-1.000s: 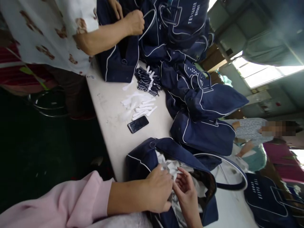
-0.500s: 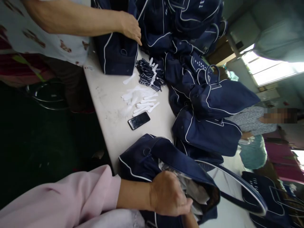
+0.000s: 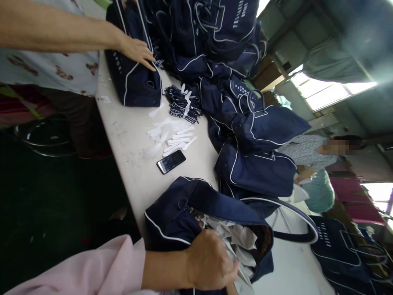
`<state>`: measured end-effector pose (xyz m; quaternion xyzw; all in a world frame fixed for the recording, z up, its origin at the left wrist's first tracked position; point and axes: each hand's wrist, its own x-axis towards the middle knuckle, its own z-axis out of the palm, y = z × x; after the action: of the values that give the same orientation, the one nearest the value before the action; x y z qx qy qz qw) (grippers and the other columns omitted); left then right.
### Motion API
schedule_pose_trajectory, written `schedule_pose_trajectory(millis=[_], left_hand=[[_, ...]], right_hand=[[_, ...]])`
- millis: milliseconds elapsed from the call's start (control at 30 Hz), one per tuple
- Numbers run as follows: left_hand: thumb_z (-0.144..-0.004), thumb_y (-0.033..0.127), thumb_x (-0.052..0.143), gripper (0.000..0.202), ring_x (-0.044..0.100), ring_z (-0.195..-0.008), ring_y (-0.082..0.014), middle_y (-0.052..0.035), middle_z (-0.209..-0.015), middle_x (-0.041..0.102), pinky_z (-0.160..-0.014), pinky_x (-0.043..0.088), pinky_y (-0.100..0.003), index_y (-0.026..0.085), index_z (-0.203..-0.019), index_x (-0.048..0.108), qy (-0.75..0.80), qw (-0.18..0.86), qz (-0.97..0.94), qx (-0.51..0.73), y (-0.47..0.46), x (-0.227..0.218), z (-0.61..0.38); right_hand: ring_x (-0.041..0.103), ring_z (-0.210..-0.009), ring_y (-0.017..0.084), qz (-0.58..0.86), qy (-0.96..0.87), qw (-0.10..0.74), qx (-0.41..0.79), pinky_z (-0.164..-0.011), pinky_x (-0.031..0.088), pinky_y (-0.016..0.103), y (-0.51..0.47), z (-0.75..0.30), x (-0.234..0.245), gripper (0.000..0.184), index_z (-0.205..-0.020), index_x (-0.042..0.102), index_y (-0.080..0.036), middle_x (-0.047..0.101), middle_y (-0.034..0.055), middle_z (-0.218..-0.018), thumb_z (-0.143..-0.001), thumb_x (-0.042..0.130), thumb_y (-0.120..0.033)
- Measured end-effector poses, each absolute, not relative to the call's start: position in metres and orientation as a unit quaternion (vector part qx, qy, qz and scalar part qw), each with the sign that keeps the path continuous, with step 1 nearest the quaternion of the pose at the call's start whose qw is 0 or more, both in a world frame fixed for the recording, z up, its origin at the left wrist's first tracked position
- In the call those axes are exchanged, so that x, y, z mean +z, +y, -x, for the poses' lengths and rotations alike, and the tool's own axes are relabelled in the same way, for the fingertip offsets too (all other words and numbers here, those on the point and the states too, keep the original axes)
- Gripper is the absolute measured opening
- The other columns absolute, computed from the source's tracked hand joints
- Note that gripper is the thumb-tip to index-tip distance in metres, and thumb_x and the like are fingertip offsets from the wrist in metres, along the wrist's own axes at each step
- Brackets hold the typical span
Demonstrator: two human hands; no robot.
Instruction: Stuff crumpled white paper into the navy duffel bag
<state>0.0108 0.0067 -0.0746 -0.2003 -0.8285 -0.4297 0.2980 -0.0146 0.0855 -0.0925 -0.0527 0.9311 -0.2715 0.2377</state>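
My left hand point(image 3: 208, 260), in a pink sleeve, is closed at the opening of a navy bag with white piping point(image 3: 172, 213). What its fingers grip is blurred and hidden. Crumpled white paper point(image 3: 242, 237) fills the unzipped bag and lies right against the fingers. Of my right hand point(image 3: 232, 288), just a small part shows at the bottom edge, below the left; its fingers are hidden. The bag's looped handle point(image 3: 311, 229) stretches out to the right.
Beyond the bag on the pale table point(image 3: 132, 164) lie a phone point(image 3: 171, 162), white strips point(image 3: 175, 137) and dark printed straps point(image 3: 181, 102). Several navy bags point(image 3: 258, 168) are piled up. A co-worker's hand point(image 3: 138, 49) rests on another bag point(image 3: 141, 88). Another person point(image 3: 307, 151) is at right.
The view has shifted, moving most things leftward. My left hand stays closed at the bag's opening, where more white paper shows. The co-worker's hand has spread its fingers over the other bag.
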Motion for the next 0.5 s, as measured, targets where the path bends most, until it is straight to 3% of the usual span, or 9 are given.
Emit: schedule_pose_trajectory(millis=[100, 200, 267, 367, 433, 500], left_hand=[[-0.083, 0.026, 0.061, 0.032, 0.052, -0.046, -0.0141, 0.0026, -0.049, 0.060, -0.052, 0.037, -0.035, 0.020, -0.051, 0.056, -0.804, 0.329, 0.209, -0.449, 0.002, -0.072, -0.024], [-0.084, 0.021, 0.061, 0.026, 0.055, -0.054, -0.0152, 0.0022, -0.055, 0.060, -0.057, 0.042, -0.034, 0.019, -0.059, 0.056, -0.811, 0.333, 0.155, -0.456, -0.008, -0.064, -0.022], [-0.085, 0.015, 0.060, 0.006, 0.064, -0.079, -0.0208, -0.0044, -0.082, 0.069, -0.073, 0.050, -0.036, 0.017, -0.084, 0.065, -0.844, 0.334, 0.091, -0.409, -0.018, -0.057, -0.008], [-0.088, 0.011, 0.058, 0.043, 0.056, -0.121, -0.0330, -0.0160, -0.130, 0.060, -0.099, 0.047, -0.049, 0.017, -0.131, 0.054, -0.905, 0.325, 0.024, -0.273, -0.033, -0.048, 0.025], [-0.091, 0.015, 0.056, 0.044, 0.058, -0.115, -0.0333, -0.0145, -0.125, 0.061, -0.100, 0.046, -0.053, 0.018, -0.135, 0.051, -0.932, 0.291, 0.032, -0.213, -0.042, -0.046, 0.047], [-0.092, 0.018, 0.056, 0.036, 0.063, -0.096, -0.0283, -0.0093, -0.105, 0.066, -0.090, 0.052, -0.048, 0.016, -0.128, 0.056, -0.942, 0.257, 0.076, -0.203, -0.048, -0.045, 0.061]], right_hand=[[0.068, -0.095, 0.041, 0.073, 0.900, 0.279, -0.327, -0.076, 0.057, 0.055, 0.098, 0.030, -0.055, 0.037, -0.098, 0.077, -0.023, 0.073, 0.0139, -0.086, -0.071, 0.073, -0.048], [0.068, -0.095, 0.035, 0.059, 0.883, 0.256, -0.389, -0.084, 0.055, 0.047, 0.115, 0.052, -0.022, 0.039, -0.093, 0.075, -0.018, 0.074, 0.0103, -0.092, -0.076, 0.071, -0.054], [0.068, -0.092, 0.032, 0.040, 0.896, 0.153, -0.414, -0.085, 0.053, 0.042, 0.124, 0.064, -0.011, 0.042, -0.092, 0.072, -0.014, 0.073, 0.0117, -0.093, -0.078, 0.070, -0.053], [0.067, -0.092, 0.029, 0.077, 0.907, 0.044, -0.412, -0.086, 0.052, 0.038, 0.123, 0.069, -0.018, 0.039, -0.097, 0.068, -0.013, 0.072, 0.0125, -0.097, -0.077, 0.073, -0.046], [0.067, -0.091, 0.027, 0.118, 0.895, 0.055, -0.427, -0.085, 0.053, 0.036, 0.112, 0.065, -0.035, 0.034, -0.099, 0.067, -0.013, 0.072, 0.0123, -0.098, -0.080, 0.069, -0.041], [0.067, -0.092, 0.026, 0.142, 0.877, 0.069, -0.453, -0.085, 0.054, 0.036, 0.100, 0.060, -0.057, 0.032, -0.103, 0.064, -0.013, 0.071, 0.0121, -0.100, -0.082, 0.065, -0.037]])
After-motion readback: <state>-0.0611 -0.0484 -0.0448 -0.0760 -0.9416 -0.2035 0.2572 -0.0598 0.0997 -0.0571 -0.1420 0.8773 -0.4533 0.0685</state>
